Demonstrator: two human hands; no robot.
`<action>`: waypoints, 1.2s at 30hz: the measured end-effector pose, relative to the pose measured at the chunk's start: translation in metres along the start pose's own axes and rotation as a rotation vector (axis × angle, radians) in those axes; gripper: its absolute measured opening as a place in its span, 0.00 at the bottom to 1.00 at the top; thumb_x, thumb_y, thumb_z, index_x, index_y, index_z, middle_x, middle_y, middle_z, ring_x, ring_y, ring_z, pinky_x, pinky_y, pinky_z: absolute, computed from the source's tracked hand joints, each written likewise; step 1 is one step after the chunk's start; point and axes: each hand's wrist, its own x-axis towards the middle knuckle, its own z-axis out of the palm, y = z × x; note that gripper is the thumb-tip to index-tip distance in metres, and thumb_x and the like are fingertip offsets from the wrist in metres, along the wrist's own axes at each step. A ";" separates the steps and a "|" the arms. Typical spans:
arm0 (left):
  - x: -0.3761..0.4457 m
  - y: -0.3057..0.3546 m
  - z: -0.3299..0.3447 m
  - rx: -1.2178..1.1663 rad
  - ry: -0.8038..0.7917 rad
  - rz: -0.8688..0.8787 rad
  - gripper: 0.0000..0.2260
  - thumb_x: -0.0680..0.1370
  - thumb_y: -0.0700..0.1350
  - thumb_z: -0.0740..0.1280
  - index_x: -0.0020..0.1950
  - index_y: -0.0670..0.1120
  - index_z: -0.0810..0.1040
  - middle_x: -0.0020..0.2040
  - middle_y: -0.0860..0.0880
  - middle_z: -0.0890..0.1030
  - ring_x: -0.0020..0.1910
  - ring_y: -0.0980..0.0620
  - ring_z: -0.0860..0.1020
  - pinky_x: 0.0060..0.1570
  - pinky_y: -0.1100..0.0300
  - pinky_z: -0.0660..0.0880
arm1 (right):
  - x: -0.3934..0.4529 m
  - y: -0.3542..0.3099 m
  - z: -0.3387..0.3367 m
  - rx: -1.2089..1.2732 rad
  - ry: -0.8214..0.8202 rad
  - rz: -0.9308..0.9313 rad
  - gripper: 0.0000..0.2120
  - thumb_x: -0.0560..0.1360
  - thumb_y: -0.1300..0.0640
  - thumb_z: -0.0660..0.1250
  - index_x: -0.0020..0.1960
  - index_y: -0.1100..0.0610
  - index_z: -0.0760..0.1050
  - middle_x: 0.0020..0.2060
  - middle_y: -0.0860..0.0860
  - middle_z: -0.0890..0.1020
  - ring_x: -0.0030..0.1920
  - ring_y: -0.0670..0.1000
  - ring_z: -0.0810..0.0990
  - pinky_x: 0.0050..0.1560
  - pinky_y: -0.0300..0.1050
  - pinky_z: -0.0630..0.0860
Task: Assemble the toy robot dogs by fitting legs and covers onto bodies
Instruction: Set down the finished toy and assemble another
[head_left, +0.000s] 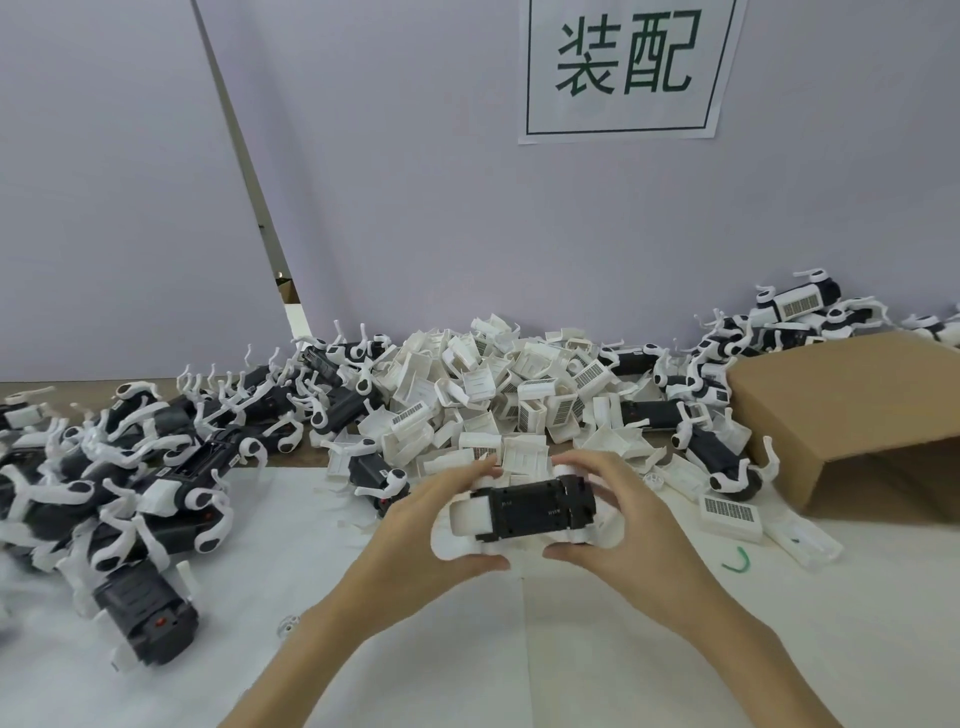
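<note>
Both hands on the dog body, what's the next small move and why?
Probably press the white cover fully onto the black body. The left hand and right hand grip the two ends, and the cover sits at the left end, seemingly not yet seated. More loose covers wait behind.

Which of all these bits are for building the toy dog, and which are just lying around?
For the job:
- toy dog body, held by left hand and right hand
- heap of white covers
- pile of dogs with legs on

Just lying about:
- cardboard box
- green clip
- wall sign
</note>
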 end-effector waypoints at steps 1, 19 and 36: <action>-0.001 -0.001 0.001 0.139 0.015 0.062 0.35 0.75 0.54 0.79 0.79 0.59 0.69 0.75 0.66 0.72 0.75 0.63 0.70 0.74 0.64 0.67 | 0.000 -0.001 0.002 -0.097 0.013 -0.043 0.37 0.66 0.56 0.85 0.67 0.38 0.70 0.66 0.38 0.75 0.70 0.42 0.72 0.68 0.28 0.66; 0.006 0.019 0.035 -0.593 0.282 -0.338 0.10 0.80 0.64 0.70 0.55 0.60 0.80 0.39 0.50 0.81 0.38 0.54 0.78 0.40 0.67 0.74 | 0.006 -0.008 0.021 0.326 0.117 0.307 0.24 0.69 0.32 0.68 0.56 0.48 0.83 0.45 0.44 0.87 0.42 0.45 0.85 0.42 0.34 0.77; 0.006 0.010 0.033 -0.812 0.497 -0.574 0.29 0.74 0.68 0.70 0.59 0.44 0.78 0.46 0.45 0.87 0.39 0.47 0.82 0.64 0.38 0.75 | 0.001 0.030 0.010 -0.459 0.040 0.146 0.15 0.82 0.60 0.68 0.67 0.53 0.79 0.52 0.41 0.71 0.55 0.43 0.71 0.54 0.22 0.65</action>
